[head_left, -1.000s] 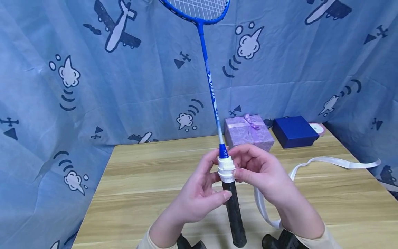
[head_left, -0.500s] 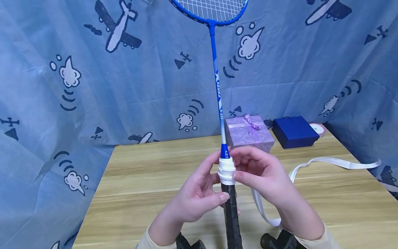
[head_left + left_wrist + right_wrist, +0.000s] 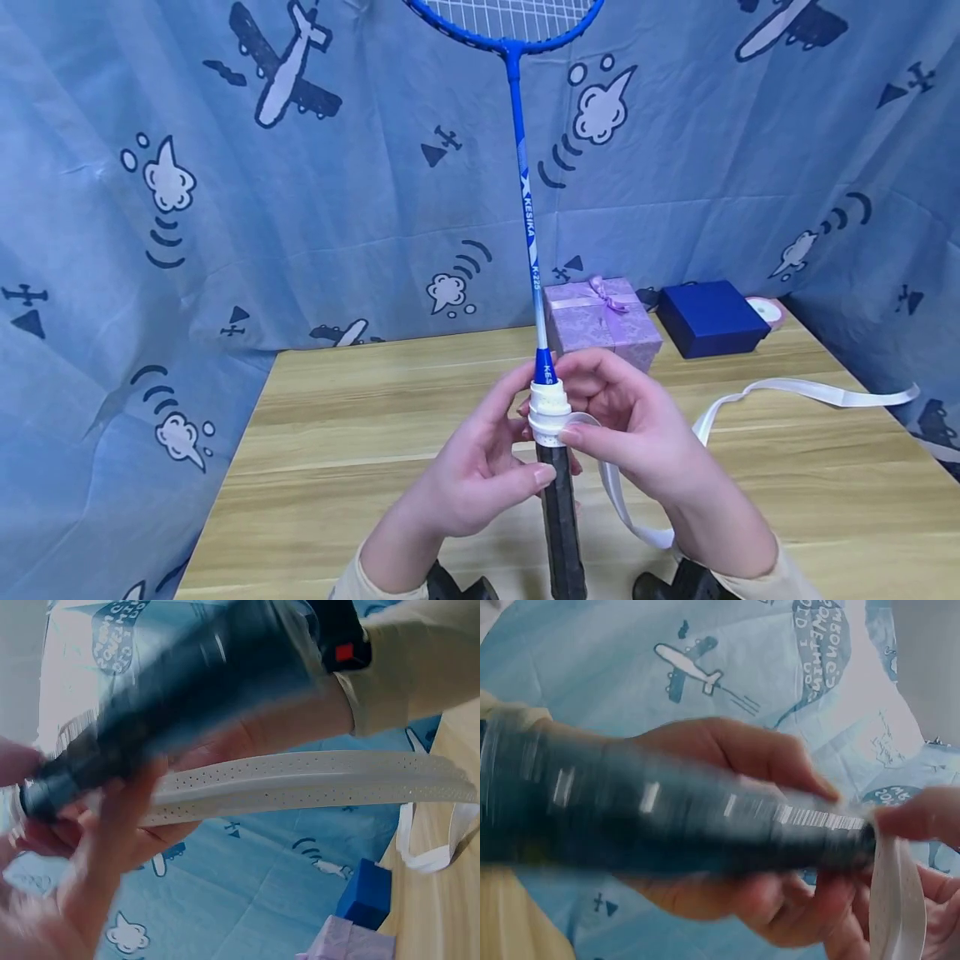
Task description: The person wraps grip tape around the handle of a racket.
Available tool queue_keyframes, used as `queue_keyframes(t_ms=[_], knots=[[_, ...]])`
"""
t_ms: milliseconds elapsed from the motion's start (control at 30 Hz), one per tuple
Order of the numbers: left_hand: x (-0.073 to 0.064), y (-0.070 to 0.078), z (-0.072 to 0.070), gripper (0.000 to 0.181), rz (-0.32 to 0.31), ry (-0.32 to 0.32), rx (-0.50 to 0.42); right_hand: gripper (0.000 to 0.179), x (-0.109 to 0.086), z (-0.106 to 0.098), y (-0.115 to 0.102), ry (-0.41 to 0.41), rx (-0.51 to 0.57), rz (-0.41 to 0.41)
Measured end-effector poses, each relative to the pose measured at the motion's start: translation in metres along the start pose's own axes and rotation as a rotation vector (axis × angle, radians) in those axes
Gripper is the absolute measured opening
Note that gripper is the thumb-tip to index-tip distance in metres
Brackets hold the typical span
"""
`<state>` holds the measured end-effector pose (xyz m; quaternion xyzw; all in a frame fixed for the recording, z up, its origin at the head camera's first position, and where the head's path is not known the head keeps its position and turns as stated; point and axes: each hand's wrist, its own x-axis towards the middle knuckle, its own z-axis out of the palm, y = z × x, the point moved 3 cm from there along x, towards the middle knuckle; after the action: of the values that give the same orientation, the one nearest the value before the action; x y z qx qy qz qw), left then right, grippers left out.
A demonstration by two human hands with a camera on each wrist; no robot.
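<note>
A blue badminton racket [image 3: 527,208] stands nearly upright in the head view, its head cut off by the top edge. White perforated grip tape [image 3: 550,412] is wound around the top of its black handle [image 3: 561,525]. My left hand [image 3: 487,467] holds the handle from the left, thumb on the black part just below the wrap. On the other side my right hand [image 3: 641,425] pinches the tape's running part close to the handle. A long stretch of the grip tape [image 3: 315,780] trails away in the left wrist view. The handle [image 3: 667,817] looks blurred in the right wrist view.
Behind the hands, a lilac gift box [image 3: 600,321] with a bow stands by the curtain [image 3: 375,208]. Beside it are a dark blue box [image 3: 711,318] and a ribbon spool [image 3: 767,312]. The tape's loose end [image 3: 832,392] lies on the wooden table [image 3: 337,433].
The racket's upper part has swung to the right, and its handle's lower end has shifted slightly left. A small loop of tape now shows between my right thumb and the handle.
</note>
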<state>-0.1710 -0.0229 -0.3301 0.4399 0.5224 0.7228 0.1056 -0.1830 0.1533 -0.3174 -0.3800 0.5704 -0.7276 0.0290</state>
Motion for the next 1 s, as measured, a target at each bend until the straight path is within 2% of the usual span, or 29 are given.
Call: queue_keyframes(t_ms=[167,233,300,433,567,800,1000], knots=[[-0.0019,0.0032,0.0018,0.082,-0.196,0.245,0.299,0.049,0.0012,0.0028,0.0012,0.089,-0.11,0.027],[-0.0016,0.0035,0.003,0.082,-0.251,0.297,0.319,0.048,0.0019,0.0033,0.0012,0.123,-0.159,0.054],[-0.0006,0.0036,0.0039,0.082,-0.265,0.312,0.266,0.047,0.0023,0.0033,0.0011,0.141,-0.19,0.071],[0.0005,0.0025,0.0044,0.083,-0.255,0.293,0.103,0.045,0.0028,0.0029,0.0017,0.138,-0.198,0.082],[0.0008,0.0012,0.0042,0.084,-0.23,0.253,0.032,0.044,0.0026,0.0014,0.002,0.123,-0.194,0.07],[0.0009,-0.0006,0.0043,0.082,-0.106,0.146,-0.133,0.051,0.0,-0.0011,0.0013,0.041,-0.175,-0.009],[0.0013,-0.0028,0.0044,0.082,-0.05,0.067,-0.254,0.054,-0.0003,-0.001,0.0031,-0.021,-0.084,-0.069]])
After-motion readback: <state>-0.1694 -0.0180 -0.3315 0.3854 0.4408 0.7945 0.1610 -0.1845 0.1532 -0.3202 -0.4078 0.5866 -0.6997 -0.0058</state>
